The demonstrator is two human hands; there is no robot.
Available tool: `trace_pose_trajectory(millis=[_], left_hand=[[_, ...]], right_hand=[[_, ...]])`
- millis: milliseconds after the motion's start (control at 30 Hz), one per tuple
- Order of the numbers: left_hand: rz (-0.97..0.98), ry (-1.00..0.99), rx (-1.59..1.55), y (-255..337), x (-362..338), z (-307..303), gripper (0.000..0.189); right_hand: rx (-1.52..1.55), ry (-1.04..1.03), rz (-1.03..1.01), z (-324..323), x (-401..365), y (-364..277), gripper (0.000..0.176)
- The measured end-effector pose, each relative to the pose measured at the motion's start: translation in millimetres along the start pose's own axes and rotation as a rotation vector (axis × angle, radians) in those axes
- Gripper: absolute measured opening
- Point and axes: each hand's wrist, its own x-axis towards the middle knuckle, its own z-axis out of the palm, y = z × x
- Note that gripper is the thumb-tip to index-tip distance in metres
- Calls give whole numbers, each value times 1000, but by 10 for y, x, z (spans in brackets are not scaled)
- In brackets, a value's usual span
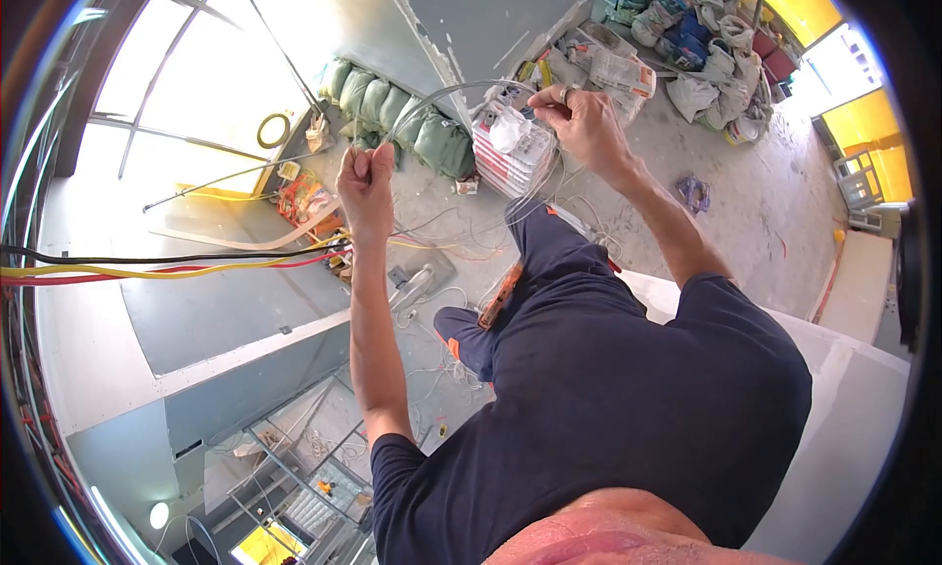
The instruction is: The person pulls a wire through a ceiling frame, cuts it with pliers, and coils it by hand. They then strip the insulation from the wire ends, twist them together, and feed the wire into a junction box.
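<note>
My left hand (366, 187) is raised and closed, its fingers folded in around a pale, thin cable (429, 101). From there the cable bows upward in an arc of strands over to my right hand (589, 128). The right hand pinches it between thumb and fingertips, held out to the front right. Loose lengths of the same pale cable hang below the right hand and trail toward the floor. A bundle of black, yellow and red wires (196, 261) crosses at the left, ending close to my left forearm.
Green sacks (422, 138) and a stack of white-and-red packages (515, 153) stand by the wall corner ahead. Filled bags (702, 55) are heaped at the back right. Metal scaffold bars (294, 467) show at lower left. Cable scraps litter the floor (731, 227).
</note>
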Motion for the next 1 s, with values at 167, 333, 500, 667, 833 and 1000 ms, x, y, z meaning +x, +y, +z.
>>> trace_pose_trajectory(millis=[167,333,500,667,833,1000], left_hand=[[-64,-11,6,122,-68,-7,40],[-149,22,62,147,-87,-79,41],[-97,-15,17,82,-36,-223,42],[-124,-78,-13,118,11,-349,42],[-112,-93,-58,173,24,-367,44],[-106,-60,-81,240,101,-353,45]], right_hand=[[-35,103,-44,267,-21,114,18],[10,92,-25,326,-33,57,23],[-34,30,-149,197,15,49,29],[-35,-47,-337,161,113,140,32],[-32,-246,-347,-23,241,73,18],[245,-588,-269,-325,465,-1,20]])
